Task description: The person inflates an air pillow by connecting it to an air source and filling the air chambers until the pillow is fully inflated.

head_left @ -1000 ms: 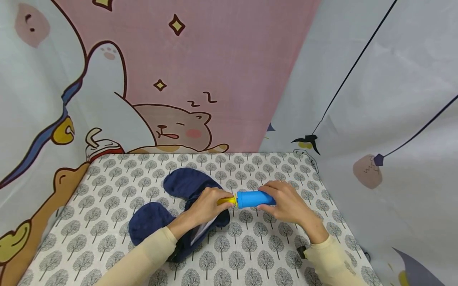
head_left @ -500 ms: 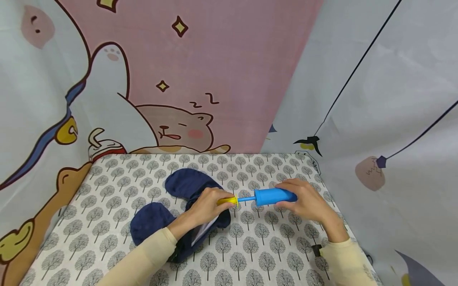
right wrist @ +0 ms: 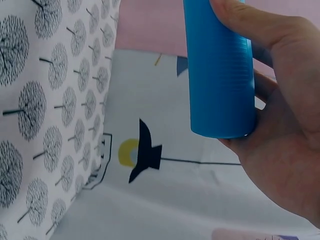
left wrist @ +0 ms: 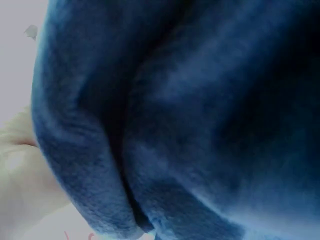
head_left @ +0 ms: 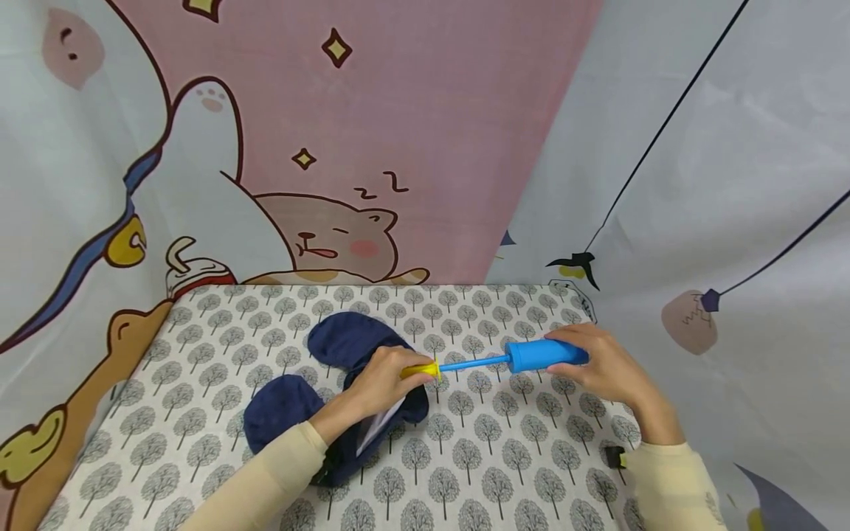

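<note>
My right hand point(head_left: 600, 361) grips the blue barrel of a hand pump point(head_left: 531, 355). A thin blue rod runs out of the barrel to a yellow end piece point(head_left: 421, 370), which my left hand point(head_left: 385, 382) pinches between thumb and fingers. Under the left hand lies a navy, curved plush piece point(head_left: 358, 339), like a neck pillow, with a pale strip along one opening. Its fabric point(left wrist: 165, 125) fills most of the left wrist view. In the right wrist view, the fingers wrap the barrel point(right wrist: 220, 75). Whether the yellow piece touches the pillow is hidden.
A tree-patterned cloth point(head_left: 451, 457) covers the table. Printed curtains point(head_left: 425, 147) stand along its back and sides, with the right one point(head_left: 750, 243) close to the right arm. A small black object point(head_left: 614, 457) shows beside the right sleeve.
My right hand has moved right with the pump barrel, drawing out a long stretch of rod. My left hand stays at the yellow end piece, and the navy piece has not moved.
</note>
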Motion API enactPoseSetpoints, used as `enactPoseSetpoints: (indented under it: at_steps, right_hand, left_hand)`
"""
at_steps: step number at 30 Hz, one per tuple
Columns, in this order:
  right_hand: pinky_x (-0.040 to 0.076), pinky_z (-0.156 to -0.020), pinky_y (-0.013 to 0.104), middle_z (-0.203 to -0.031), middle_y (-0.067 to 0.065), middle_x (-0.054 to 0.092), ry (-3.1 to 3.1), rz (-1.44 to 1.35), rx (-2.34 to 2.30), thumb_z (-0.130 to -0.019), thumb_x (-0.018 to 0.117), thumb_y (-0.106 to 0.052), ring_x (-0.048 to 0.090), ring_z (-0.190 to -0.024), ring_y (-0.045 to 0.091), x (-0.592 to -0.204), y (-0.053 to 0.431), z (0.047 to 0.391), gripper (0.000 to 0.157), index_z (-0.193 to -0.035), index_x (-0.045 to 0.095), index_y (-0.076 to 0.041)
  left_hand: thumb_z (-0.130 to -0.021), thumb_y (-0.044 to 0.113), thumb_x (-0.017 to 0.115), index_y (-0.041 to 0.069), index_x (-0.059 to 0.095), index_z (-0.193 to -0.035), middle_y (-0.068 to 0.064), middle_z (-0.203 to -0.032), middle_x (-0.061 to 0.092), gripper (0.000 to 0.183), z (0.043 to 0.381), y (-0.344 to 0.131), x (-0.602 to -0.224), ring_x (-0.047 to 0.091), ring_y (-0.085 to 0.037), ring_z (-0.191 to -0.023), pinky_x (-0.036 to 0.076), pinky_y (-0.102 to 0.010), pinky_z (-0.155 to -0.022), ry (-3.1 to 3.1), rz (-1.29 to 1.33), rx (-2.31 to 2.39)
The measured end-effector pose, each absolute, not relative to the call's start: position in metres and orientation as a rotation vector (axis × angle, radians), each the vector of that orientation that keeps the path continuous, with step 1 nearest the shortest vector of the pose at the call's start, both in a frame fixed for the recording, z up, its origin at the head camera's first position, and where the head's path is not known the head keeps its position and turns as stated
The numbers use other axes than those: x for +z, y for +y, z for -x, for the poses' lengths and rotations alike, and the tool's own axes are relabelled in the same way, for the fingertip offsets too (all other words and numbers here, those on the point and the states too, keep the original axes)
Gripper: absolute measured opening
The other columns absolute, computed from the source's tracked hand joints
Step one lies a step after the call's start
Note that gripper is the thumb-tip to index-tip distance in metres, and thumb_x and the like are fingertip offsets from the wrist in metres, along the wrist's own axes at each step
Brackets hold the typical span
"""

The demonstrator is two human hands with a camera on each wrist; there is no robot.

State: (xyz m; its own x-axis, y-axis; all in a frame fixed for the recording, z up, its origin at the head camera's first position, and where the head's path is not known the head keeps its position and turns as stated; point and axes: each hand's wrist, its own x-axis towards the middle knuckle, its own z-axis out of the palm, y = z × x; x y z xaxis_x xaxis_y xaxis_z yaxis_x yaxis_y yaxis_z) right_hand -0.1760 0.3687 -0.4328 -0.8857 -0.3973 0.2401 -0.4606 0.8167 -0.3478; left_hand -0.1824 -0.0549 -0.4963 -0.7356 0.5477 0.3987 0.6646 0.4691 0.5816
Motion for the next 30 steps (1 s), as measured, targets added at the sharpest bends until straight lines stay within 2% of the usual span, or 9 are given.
enactPoseSetpoints:
  at_steps: [5,11,17,24,30]
  right_hand:
    - [0.053,-0.106,0.074,-0.147,0.024,0.072,-2.846,-0.665,0.582,-0.088,0.099,-0.02,0.066,-0.133,0.051,-0.425,0.377,0.175,0.06,-0.143,0.077,-0.009]
    - [0.054,-0.104,0.072,-0.144,0.023,0.074,-2.855,-0.665,0.556,-0.089,0.099,-0.026,0.068,-0.13,0.05,-0.421,0.372,0.172,0.058,-0.142,0.078,-0.012]
    - [0.055,-0.104,0.07,-0.139,0.02,0.078,-2.802,-0.712,0.535,-0.085,0.101,-0.024,0.072,-0.127,0.048,-0.426,0.353,0.17,0.056,-0.135,0.081,-0.01]
    - [0.06,-0.101,0.066,-0.13,0.017,0.082,-2.725,-0.796,0.542,-0.083,0.102,-0.018,0.076,-0.12,0.042,-0.434,0.328,0.168,0.054,-0.132,0.082,-0.006]
    - [0.061,-0.1,0.063,-0.129,0.016,0.083,-2.698,-0.826,0.548,-0.081,0.103,-0.018,0.076,-0.118,0.039,-0.44,0.311,0.168,0.054,-0.129,0.084,-0.006]
  left_hand:
    - [-0.104,0.019,0.083,0.013,0.088,-0.122,-0.005,-0.112,0.088,0.02,0.183,-0.056,-0.495,0.079,-0.019,-0.093,0.06,-0.026,-0.081,-2.546,1.059,-1.13]
    - [-0.104,0.019,0.083,0.012,0.088,-0.122,-0.005,-0.112,0.088,0.02,0.182,-0.055,-0.495,0.08,-0.02,-0.095,0.061,-0.026,-0.082,-2.548,1.048,-1.153]
    - [-0.104,0.018,0.083,0.01,0.088,-0.124,-0.007,-0.114,0.088,0.022,0.181,-0.053,-0.496,0.08,-0.022,-0.097,0.062,-0.027,-0.084,-2.551,1.046,-1.193]
    - [-0.102,0.017,0.084,0.008,0.088,-0.122,-0.008,-0.111,0.089,0.022,0.181,-0.051,-0.495,0.078,-0.02,-0.091,0.06,-0.025,-0.079,-2.538,1.051,-1.181]
    - [-0.102,0.017,0.084,0.008,0.088,-0.123,-0.009,-0.112,0.088,0.023,0.181,-0.05,-0.496,0.079,-0.022,-0.093,0.062,-0.025,-0.081,-2.549,1.052,-1.189]
